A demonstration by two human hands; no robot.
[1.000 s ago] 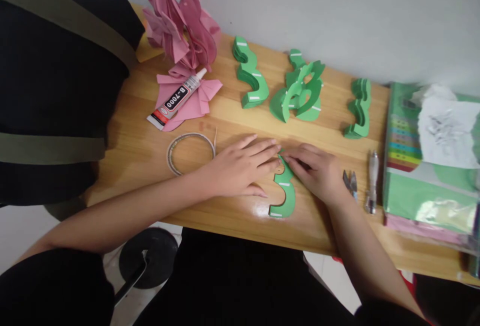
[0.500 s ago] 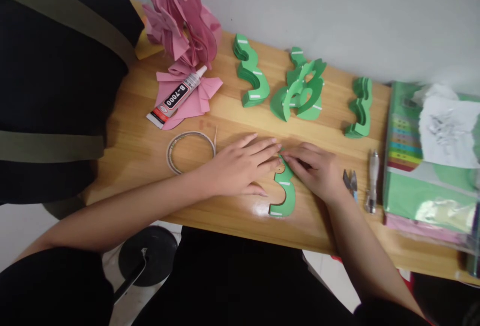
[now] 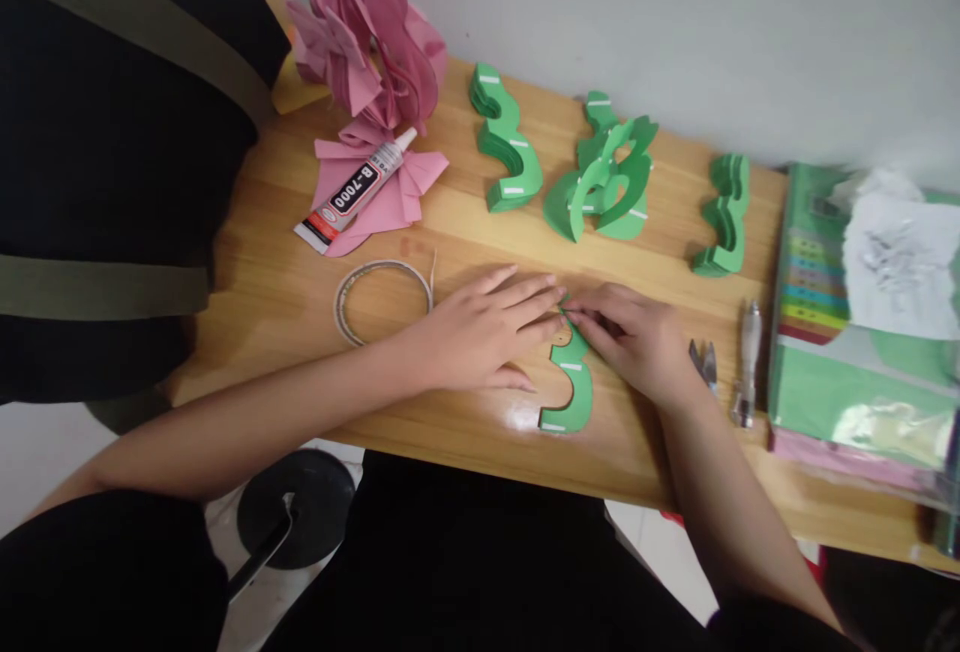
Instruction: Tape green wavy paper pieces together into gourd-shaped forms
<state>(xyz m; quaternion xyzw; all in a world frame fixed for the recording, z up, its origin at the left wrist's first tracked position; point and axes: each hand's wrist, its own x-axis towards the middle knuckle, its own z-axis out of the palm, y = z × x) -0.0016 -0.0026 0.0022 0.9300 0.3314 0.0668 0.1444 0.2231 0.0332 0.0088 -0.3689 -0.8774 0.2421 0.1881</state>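
Note:
A wavy green paper piece (image 3: pixel 576 397) with white strips lies on the wooden table, its upper end partly covered by my fingers. My left hand (image 3: pixel 484 332) lies flat with fingers spread, the fingertips touching the piece's upper end. From the right, my right hand (image 3: pixel 626 337) pinches at that same end with thumb and forefinger; what is between the fingertips is too small to make out. A roll of thin tape (image 3: pixel 341 307) lies left of my left hand, its loose end sticking up.
Behind are green paper stacks (image 3: pixel 510 147) and a green assembled shape (image 3: pixel 607 182). Pink paper (image 3: pixel 405 52) and a glue tube (image 3: pixel 356 192) stand back left. Snips (image 3: pixel 705 362), a pen-like tool (image 3: pixel 748 362) and a green packet (image 3: pixel 840 382) are at right.
The view has shifted very slightly. My right thumb and forefinger have moved a little at the upper end of the green piece; my left hand stays flat.

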